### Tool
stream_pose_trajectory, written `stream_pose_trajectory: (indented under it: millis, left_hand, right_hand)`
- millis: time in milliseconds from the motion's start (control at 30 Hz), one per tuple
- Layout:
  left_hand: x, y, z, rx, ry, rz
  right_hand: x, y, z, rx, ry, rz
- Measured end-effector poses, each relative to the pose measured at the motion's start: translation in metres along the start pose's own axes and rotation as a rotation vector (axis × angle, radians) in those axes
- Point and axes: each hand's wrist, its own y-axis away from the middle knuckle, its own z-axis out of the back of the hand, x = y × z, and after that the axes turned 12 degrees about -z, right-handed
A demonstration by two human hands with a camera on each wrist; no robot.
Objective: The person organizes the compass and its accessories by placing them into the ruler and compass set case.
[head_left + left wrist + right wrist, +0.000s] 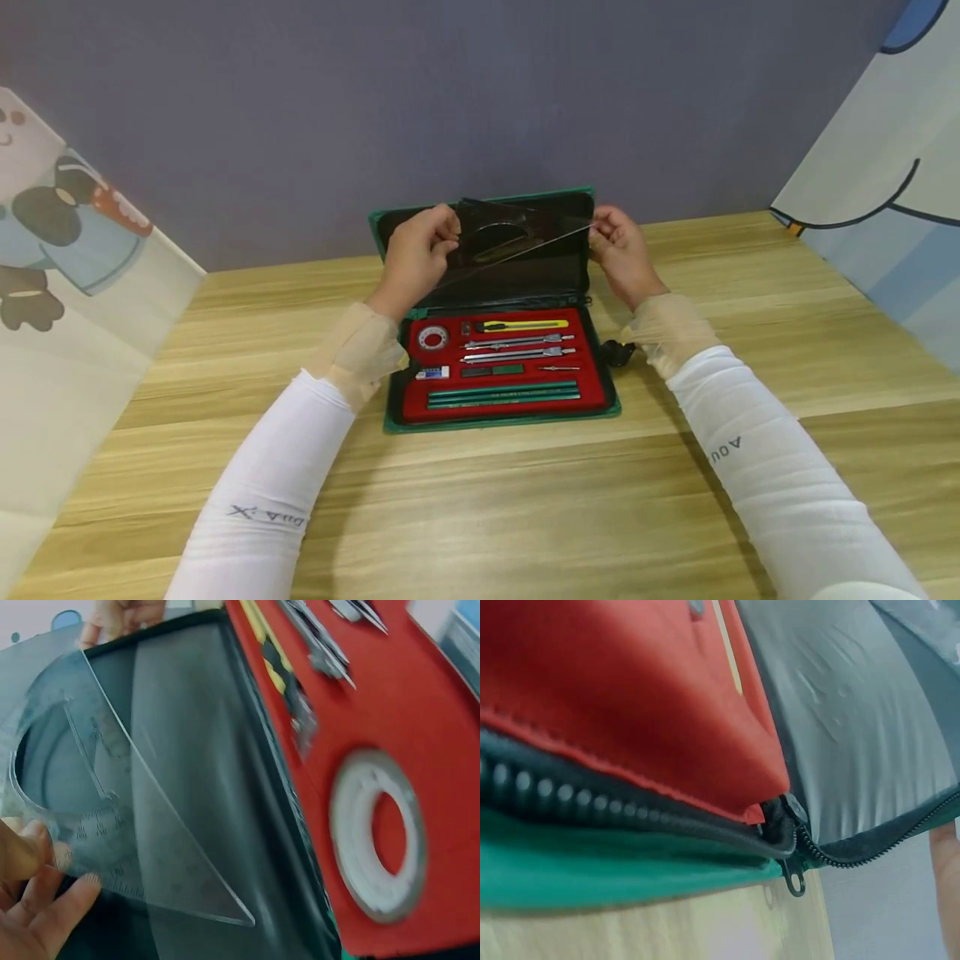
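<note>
A clear plastic set square (172, 817) with a curved cutout and printed markings is held up in front of the raised lid (555, 271) of a green zip case. My left hand (418, 254) pinches its edge between thumb and fingers. At the set square's far corner, beside the lid's right edge, my right hand (624, 258) grips with thumb and fingertips; only a finger (946, 889) of it shows in the right wrist view. Below, the case's red tray (510, 421) lies open on the table.
In the tray sit a round tape-like ring (432, 337), a yellow cutter (525, 326), compasses (517, 356), an eraser (432, 372) and green pencils (502, 394). The zip pull (795, 881) hangs at the hinge corner. A grey wall (480, 92) rises behind the wooden table (487, 517).
</note>
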Motion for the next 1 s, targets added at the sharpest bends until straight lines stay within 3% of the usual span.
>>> stream_pose_trajectory:
  millis: [400, 1000]
  left_hand:
    - [0.0043, 0.0081, 0.0082, 0.041, -0.187, 0.003]
    - [0.0006, 0.0072, 0.0077, 0.122, -0.242, 0.052]
  right_hand:
    - [0.0014, 0.0007, -0.0003, -0.004, 0.009, -0.023]
    - [0.0004, 0.0033, -0.0021, -0.005, 0.004, -0.021]
